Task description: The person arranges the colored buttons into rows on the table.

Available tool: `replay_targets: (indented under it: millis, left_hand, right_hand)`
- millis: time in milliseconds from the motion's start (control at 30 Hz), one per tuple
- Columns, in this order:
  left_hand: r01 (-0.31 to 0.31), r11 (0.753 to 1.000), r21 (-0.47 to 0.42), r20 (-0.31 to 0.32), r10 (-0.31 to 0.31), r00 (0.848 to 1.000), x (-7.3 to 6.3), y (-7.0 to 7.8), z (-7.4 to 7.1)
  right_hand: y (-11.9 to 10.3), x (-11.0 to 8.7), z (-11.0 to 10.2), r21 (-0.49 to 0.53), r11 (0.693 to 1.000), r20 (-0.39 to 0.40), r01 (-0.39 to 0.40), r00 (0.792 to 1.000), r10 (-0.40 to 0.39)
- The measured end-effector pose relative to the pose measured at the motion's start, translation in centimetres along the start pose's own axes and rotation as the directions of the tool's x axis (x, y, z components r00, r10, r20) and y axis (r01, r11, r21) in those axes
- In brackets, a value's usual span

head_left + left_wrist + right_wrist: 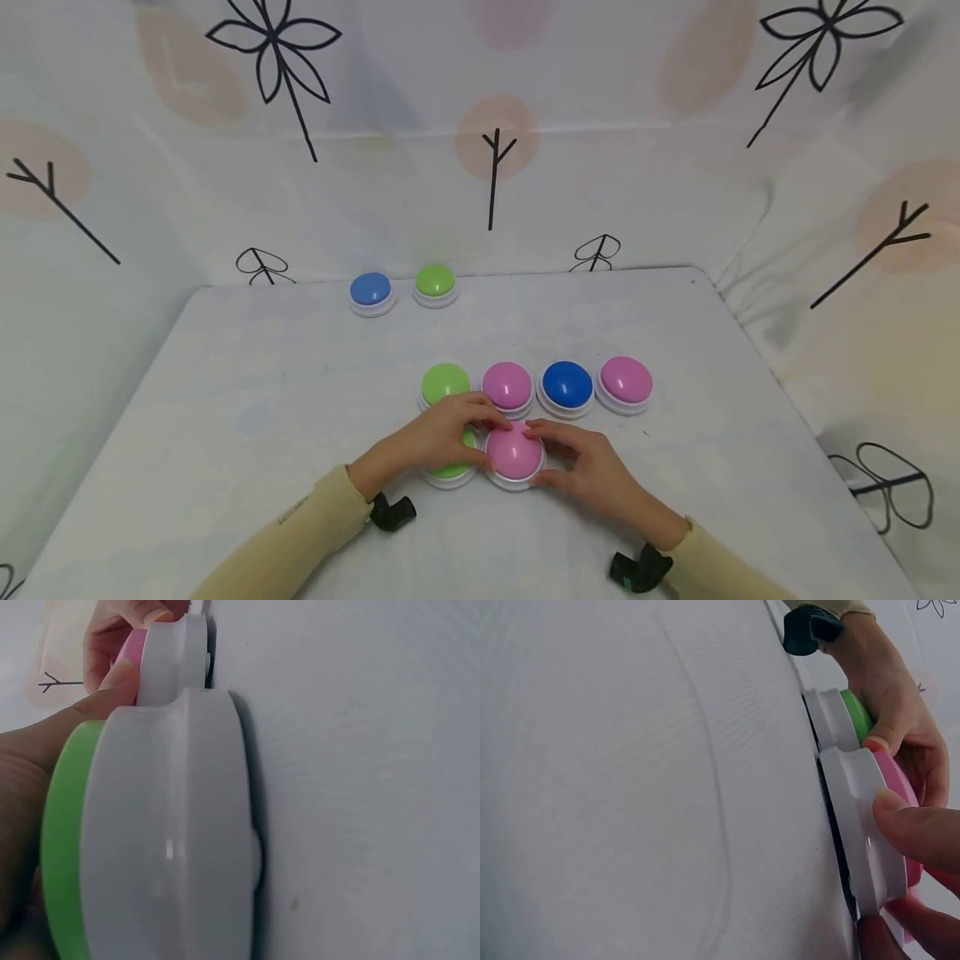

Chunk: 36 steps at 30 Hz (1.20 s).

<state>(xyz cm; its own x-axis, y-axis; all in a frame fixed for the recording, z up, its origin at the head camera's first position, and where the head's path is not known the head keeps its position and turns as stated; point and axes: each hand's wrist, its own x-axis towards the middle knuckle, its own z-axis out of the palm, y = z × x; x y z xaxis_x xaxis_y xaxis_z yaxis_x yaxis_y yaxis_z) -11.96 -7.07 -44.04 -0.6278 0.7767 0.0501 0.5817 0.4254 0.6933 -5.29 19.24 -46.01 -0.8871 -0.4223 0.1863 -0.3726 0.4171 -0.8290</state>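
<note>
A pink dome push button on a white round base sits in the near row, between both hands. My left hand reaches over the near green button and holds the pink button's left side, thumb at the near edge and fingers at the far edge. From the other side, my right hand grips its right side between thumb and fingers. In the right wrist view, the right thumb lies on the white rim. The near green button's white base stands close to the left wrist camera, beside the pink one.
Behind the hands runs a row: a green button, a pink button, a blue button and another pink button. Another blue button and green button stand at the white table's back edge, before a patterned cloth.
</note>
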Motion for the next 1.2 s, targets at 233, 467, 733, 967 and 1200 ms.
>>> replay_targets:
  millis: [233,467,733,967,1200]
  left_hand:
    - [0.002,1.000,0.004,0.000,-0.002,1.000,0.0,0.2,0.0]
    - [-0.009,1.000,0.011,-0.018,0.009,1.000,0.1,0.1,-0.1]
    - [-0.042,0.998,-0.056,-0.004,0.042,0.999,0.0,-0.3,-0.5]
    - [-0.070,0.992,-0.104,-0.024,0.068,0.997,-0.1,-0.4,-1.0]
    - [-0.074,0.984,-0.164,-0.105,0.057,0.993,-0.4,-1.0,-2.6]
  right_hand:
    - [-0.1,0.2,-0.3,-0.039,0.999,0.012,-0.020,1.000,0.021]
    - [-0.3,0.4,-0.6,-0.070,0.997,0.019,-0.036,0.999,0.038]
    - [-0.6,0.4,-1.1,-0.114,0.991,0.042,-0.064,0.997,0.069]
    - [-0.8,1.2,-2.1,-0.089,0.992,0.015,-0.088,0.996,0.089]
    - [-0.8,2.8,-2.7,-0.045,0.997,-0.040,-0.065,0.997,0.063]
